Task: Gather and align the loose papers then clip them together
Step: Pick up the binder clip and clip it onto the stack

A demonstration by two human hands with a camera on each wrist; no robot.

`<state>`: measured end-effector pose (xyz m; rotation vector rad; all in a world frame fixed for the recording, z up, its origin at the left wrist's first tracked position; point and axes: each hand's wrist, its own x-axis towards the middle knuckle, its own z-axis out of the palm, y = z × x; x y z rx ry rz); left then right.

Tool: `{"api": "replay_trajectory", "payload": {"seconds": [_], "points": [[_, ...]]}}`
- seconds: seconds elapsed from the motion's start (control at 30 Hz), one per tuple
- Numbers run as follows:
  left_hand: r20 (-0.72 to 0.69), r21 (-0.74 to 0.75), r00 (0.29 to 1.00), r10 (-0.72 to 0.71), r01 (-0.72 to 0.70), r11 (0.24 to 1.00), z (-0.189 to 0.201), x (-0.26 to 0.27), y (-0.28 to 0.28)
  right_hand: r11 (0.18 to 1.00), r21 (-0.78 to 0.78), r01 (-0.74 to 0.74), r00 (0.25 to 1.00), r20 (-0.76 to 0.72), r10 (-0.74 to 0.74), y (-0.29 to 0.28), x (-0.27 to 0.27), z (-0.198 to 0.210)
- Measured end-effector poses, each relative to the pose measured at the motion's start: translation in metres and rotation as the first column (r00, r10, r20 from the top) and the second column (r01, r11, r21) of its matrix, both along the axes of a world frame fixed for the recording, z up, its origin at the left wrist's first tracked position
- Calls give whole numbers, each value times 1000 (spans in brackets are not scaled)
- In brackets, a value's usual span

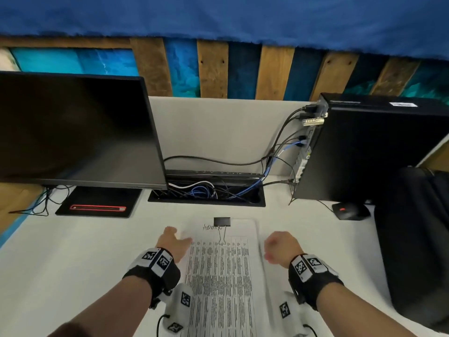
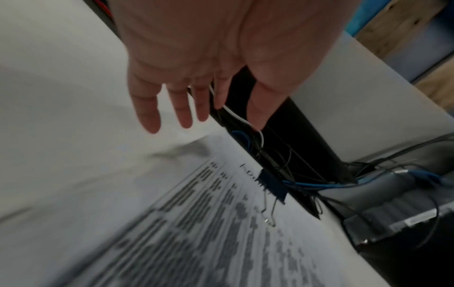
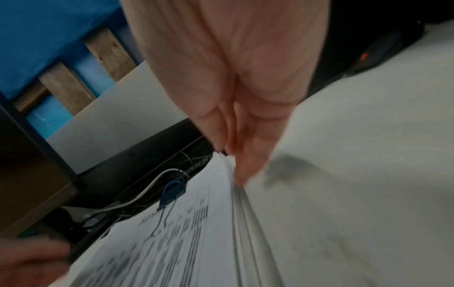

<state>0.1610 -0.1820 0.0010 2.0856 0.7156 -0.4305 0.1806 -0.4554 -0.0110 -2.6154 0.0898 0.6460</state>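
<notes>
Head view: papers [image 1: 220, 276] lie stacked mid-desk [image 1: 73, 251], long side running from near edge twd the back, w/ a black binder clip [image 1: 221, 221] already biting the far short edge, wire handle folded flat onto the top sheet. Left hand [image 1: 173, 242] hovers by the stack's left edge, fingers straight & spread, holding nothing. Right hand [image 1: 279, 245] sits at the right edge; fingers together, tips touching the sheet edges per right wrist view. Stack prob light, floppy, sheets slippery; best gripped near the clip. Cable tray [image 1: 206, 194] recessed at desk's back holds blue, white & black cables.
</notes>
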Motion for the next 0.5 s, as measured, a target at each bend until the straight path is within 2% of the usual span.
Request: {"api": "replay_trajectory", "payload": {"seconds": [0.07,0.1,0.23,0.33,0.5], "points": [[-159,101,976,-151,168,981,-9,-10,1,996,6,-86,982,-170,86,3,-10,-10],[-194,131,963,-188,215,968,-14,-14,0,997,50,-64,976,-207,73,5,-15,-15],[-152,172,964,-219,244,954,-23,-15,-6,998,66,22,994,-112,-15,15,-18,-20],[-98,149,975,-200,213,966,-20,-7,-10,995,43,89,996,-30,-87,20,-10,-20],[-88,69,982,-168,174,982,-22,3,-9,993,28,113,993,30,-114,25,0,-22]]}}
